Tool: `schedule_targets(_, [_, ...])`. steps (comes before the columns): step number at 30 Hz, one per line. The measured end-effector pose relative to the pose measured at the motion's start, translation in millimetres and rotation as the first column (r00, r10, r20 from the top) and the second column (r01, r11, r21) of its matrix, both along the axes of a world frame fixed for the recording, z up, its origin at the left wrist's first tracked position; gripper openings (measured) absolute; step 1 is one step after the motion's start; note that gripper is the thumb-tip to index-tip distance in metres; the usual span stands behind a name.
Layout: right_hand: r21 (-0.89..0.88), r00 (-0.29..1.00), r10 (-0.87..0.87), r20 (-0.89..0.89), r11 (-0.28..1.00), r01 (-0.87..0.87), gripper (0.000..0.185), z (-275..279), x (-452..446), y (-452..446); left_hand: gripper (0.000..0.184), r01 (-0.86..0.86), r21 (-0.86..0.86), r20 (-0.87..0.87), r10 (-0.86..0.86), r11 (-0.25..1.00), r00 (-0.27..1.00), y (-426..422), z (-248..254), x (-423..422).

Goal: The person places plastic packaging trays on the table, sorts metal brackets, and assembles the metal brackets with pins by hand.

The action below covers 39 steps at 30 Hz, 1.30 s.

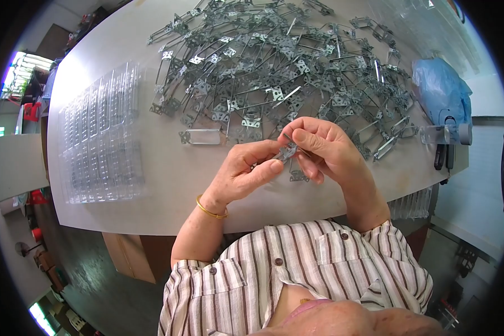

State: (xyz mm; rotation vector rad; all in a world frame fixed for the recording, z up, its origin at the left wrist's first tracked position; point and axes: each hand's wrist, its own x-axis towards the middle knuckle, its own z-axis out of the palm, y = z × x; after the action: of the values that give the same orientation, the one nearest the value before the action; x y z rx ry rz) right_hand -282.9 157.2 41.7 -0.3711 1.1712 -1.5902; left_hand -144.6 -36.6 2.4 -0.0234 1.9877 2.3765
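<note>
We are holding a metal part [286, 153] in front of our chest, above the near half of the table [173, 210]. Our left hand [247, 171] is gripping it between thumb and forefinger, with the thumb lying along the near side. Our right hand [329, 148] is meeting it from the other side, and its thumb and forefinger are pinching a thin bit [287, 137]; we cannot tell if this bit is belonging to the part, because the fingers are covering it. Just under the hands, a small plate [298, 176] is showing. Beyond, a big heap [274, 61] of similar parts is spreading over the table, and one frame [203, 136] is lying at its near left edge. Clear trays [101, 140] are lying at left, while a blue bag [439, 89] is sitting at right.
</note>
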Motion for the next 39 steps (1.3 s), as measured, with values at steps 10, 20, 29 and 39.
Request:
schedule_targets(10, [0.166, 0.951, 0.059, -0.305, 0.986, -0.008, 0.017, 10.3, 1.3, 0.5, 0.047, 0.062, -0.172, -0.048, -0.071, 0.983, 0.996, 4.3, 8.3, -4.3])
schedule_targets(20, [0.059, 0.939, -0.163, -0.304, 0.980, 0.189, 0.014, -2.8, 13.1, -4.4, 0.057, 0.208, 0.098, 0.094, -0.217, 0.973, 0.972, 2.3, 10.9, -4.3])
schedule_targets(29, [-0.206, 0.833, -0.450, -0.321, 0.892, 0.403, 0.012, -3.8, 16.0, -2.4, 0.051, 0.065, 0.336, 0.089, -0.101, 0.940, 0.991, -0.7, 6.9, -5.8])
schedule_targets(39, [-0.503, 0.265, -0.538, -0.800, 0.843, 0.191, 0.016, -27.6, 23.0, -12.5, 0.057, -0.011, 0.367, 0.098, -0.026, 0.930, 0.995, 0.8, -2.4, -6.7])
